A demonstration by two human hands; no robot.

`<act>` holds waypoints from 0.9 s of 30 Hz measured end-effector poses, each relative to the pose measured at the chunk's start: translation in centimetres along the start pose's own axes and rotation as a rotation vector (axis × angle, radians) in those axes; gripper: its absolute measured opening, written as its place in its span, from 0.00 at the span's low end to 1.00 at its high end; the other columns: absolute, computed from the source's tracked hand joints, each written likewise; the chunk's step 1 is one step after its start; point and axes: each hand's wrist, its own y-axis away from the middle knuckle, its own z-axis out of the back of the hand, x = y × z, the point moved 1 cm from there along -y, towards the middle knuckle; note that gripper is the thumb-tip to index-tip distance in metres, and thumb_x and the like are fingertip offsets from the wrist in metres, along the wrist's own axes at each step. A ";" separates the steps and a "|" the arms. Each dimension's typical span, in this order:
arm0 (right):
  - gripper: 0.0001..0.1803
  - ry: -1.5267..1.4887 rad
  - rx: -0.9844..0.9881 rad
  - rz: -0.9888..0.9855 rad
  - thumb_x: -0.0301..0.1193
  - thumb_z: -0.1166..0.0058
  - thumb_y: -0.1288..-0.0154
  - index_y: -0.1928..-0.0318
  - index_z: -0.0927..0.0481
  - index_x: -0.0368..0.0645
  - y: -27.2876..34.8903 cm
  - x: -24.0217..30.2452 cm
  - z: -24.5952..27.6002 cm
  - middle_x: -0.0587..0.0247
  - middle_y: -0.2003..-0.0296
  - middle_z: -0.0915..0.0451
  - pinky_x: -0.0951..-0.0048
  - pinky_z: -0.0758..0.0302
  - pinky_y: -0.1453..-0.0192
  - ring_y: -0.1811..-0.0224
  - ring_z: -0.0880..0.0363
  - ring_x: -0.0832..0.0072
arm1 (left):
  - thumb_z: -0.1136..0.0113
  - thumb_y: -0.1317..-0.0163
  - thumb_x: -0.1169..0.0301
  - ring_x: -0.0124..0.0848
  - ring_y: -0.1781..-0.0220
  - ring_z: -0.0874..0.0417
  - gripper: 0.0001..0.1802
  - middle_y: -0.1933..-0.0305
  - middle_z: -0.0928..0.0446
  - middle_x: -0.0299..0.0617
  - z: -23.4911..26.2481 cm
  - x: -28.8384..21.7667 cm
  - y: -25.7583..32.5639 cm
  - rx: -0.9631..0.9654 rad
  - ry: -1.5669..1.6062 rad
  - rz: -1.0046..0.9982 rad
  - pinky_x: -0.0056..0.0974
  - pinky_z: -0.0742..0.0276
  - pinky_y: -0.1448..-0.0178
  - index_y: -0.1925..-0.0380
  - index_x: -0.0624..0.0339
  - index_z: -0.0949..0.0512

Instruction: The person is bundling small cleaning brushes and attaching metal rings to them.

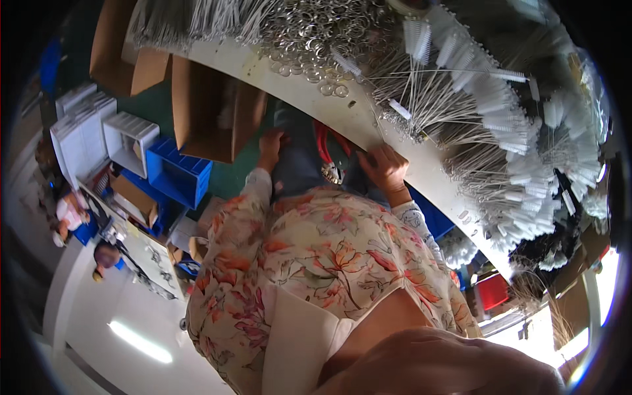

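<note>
My left hand rests on the thigh of my dark trousers, its fingers loosely bent and holding nothing that I can see. At the near edge of the worktable, my right hand lies with bent, slightly parted fingers and nothing visible in it. Between my hands, in my lap, is a pair of pliers with red handles. Wire-handled brushes with white bristles lie heaped beyond my right hand. A pile of metal rings covers the table farther off.
Open cardboard boxes stand left of the table. Blue crates and white crates are stacked farther left. Bundled metal wires lie at the table's far left. Other people are at the far left. A red bin is at the right.
</note>
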 end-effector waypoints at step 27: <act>0.25 0.460 -0.237 -0.151 0.29 0.39 0.43 0.80 0.47 0.46 3.7 -1.9 0.2 0.73 0.79 0.51 0.74 0.48 0.72 0.76 0.51 0.79 | 0.48 0.43 0.66 0.47 0.70 0.20 0.09 0.75 0.22 0.48 -13.1 43.9 -11.2 -0.349 -0.503 0.259 0.47 0.24 0.62 0.76 0.57 0.22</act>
